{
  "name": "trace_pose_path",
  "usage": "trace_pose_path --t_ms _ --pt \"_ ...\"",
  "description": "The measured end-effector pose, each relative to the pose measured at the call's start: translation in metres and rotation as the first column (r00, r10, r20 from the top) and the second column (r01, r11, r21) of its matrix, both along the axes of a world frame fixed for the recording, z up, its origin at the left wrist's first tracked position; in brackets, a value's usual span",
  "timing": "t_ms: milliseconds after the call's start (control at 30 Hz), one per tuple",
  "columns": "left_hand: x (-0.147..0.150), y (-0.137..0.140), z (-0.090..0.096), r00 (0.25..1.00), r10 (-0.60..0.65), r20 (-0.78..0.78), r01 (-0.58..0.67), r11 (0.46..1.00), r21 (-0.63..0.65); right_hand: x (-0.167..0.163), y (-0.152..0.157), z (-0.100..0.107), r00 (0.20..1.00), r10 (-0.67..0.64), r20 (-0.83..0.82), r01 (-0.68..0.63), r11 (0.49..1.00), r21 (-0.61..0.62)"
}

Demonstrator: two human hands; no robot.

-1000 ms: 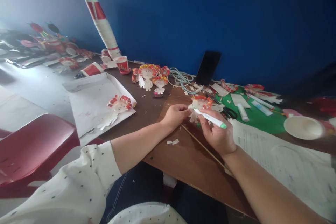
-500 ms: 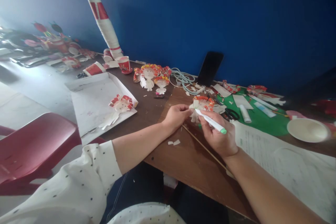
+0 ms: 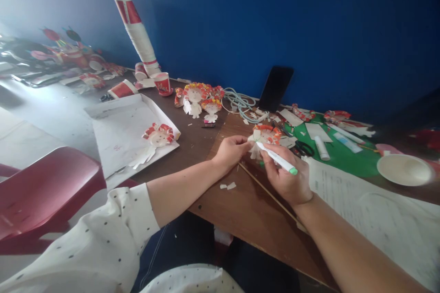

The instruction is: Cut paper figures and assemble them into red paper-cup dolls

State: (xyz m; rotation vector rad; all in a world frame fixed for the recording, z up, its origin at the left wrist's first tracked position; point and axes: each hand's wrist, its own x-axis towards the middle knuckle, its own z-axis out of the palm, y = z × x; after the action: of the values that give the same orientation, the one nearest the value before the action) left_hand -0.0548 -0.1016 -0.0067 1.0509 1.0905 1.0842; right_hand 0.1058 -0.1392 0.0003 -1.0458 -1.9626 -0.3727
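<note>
White marker (image 3: 279,160) in right hand (image 3: 291,176)

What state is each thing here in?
Felt-tip marker: gripped in right hand, slanting
Paper doll: edge pinched in left hand
Smartphone: propped up, screen dark
Cable: loosely coiled
Paper cup stack: nested, on end
Red paper cup left of it: lying sideways
Scissors: partly hidden, open or shut unclear

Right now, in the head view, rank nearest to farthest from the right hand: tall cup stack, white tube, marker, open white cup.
1. Marker: in the right hand.
2. White tube: rightward, on the green sheet.
3. Open white cup: farther right.
4. Tall cup stack: back left.
</note>
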Motion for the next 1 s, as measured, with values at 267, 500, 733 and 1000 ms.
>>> trace_pose_path --t_ms 267,500,733,1000 --pt "-0.0006 -0.0008 0.0008 1.0 -0.002 -0.018 0.002 1.0 0.01 0.0006 0.0001 -0.0007 1.0 -0.016 0.006 0.016 1.0 -0.007" --pt "0.0 -0.0006 0.0013 1.0 0.002 0.0 -0.002 1.0 0.005 -0.0004 -0.0001 -0.001 1.0 -0.019 0.004 0.019 1.0 0.004" --pt "-0.0009 -0.0011 0.0019 1.0 -0.003 -0.006 0.003 1.0 0.007 -0.0009 0.0001 -0.0017 1.0 -0.017 -0.01 0.017 1.0 0.006" --pt "-0.0001 -0.0013 0.0039 0.999 -0.009 0.04 0.009 1.0 0.002 -0.0015 -0.0001 -0.0006 1.0 -0.027 -0.006 0.027 1.0 -0.011"
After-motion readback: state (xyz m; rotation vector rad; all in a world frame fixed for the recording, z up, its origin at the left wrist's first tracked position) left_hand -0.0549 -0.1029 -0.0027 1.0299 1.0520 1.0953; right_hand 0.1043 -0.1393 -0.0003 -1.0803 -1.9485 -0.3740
